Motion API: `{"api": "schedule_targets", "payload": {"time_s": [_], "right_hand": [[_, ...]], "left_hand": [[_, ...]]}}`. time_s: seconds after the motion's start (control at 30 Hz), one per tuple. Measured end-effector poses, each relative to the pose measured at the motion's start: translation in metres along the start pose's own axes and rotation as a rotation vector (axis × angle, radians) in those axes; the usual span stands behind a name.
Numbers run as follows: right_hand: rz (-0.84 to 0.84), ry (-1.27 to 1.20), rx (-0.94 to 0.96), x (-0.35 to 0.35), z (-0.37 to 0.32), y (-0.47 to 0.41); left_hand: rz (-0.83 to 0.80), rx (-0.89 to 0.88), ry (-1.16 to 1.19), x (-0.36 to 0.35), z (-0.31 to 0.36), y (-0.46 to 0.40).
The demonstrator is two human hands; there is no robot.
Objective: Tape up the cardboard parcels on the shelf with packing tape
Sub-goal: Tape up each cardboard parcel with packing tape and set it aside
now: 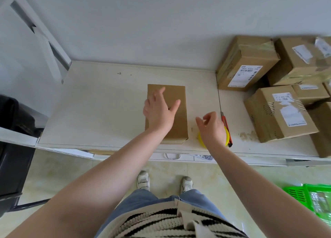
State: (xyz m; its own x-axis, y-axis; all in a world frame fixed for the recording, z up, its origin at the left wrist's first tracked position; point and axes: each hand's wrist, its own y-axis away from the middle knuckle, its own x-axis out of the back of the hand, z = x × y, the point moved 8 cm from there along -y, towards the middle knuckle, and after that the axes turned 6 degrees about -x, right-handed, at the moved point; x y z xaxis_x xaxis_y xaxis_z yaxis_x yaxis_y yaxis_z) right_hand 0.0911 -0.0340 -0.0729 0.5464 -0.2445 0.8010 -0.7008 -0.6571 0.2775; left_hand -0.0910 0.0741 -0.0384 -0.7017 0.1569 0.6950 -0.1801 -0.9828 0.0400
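A plain brown cardboard parcel [177, 98] lies flat in the middle of the white shelf [100, 101]. My left hand [159, 110] hovers over or rests on its top with fingers spread and straight. To its right, my right hand [210, 126] is raised above a yellow tape roll [200, 139], fingers loosely curled, holding nothing that I can see. The roll is mostly hidden under that hand. A red and black utility knife [226, 128] lies just right of the roll.
Several taped, labelled cardboard boxes [279, 112] are stacked at the shelf's right end. A green plastic basket [311, 200] stands on the floor at lower right. A dark bin [14, 148] sits left of the shelf. The wall is right behind.
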Motion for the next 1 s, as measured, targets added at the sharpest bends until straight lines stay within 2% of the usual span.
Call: {"api": "schedule_targets", "payload": {"time_s": [0.1,0.23,0.3,0.37,0.47,0.6,0.8,0.9,1.0], "right_hand": [[0.007,0.257,-0.023,-0.002,0.030,0.000],[-0.089,0.477,0.011,-0.014,0.046,0.000],[-0.121,0.509,0.048,-0.014,0.042,0.000],[-0.114,0.454,0.042,-0.007,0.035,-0.003],[-0.072,0.219,0.044,0.017,0.015,-0.011],[-0.101,-0.021,0.223,0.042,-0.037,-0.011],[-0.126,-0.149,0.408,0.052,-0.088,-0.004],[-0.173,-0.164,0.473,0.048,-0.100,0.000],[-0.256,-0.170,0.553,0.040,-0.112,0.007]], "left_hand": [[0.005,-0.043,-0.137,-0.015,0.013,0.008],[-0.011,-0.075,-0.222,-0.027,0.010,0.015],[-0.019,-0.092,-0.223,-0.029,0.008,0.017],[-0.028,-0.149,-0.178,-0.029,0.013,0.017],[-0.092,-0.299,-0.023,-0.031,0.031,0.014],[-0.231,-0.330,0.200,-0.035,0.048,0.007],[-0.055,-0.329,0.391,0.005,0.051,-0.005],[-0.026,-0.242,0.434,0.020,0.042,-0.012],[-0.096,-0.062,0.525,0.024,0.021,-0.025]]}}
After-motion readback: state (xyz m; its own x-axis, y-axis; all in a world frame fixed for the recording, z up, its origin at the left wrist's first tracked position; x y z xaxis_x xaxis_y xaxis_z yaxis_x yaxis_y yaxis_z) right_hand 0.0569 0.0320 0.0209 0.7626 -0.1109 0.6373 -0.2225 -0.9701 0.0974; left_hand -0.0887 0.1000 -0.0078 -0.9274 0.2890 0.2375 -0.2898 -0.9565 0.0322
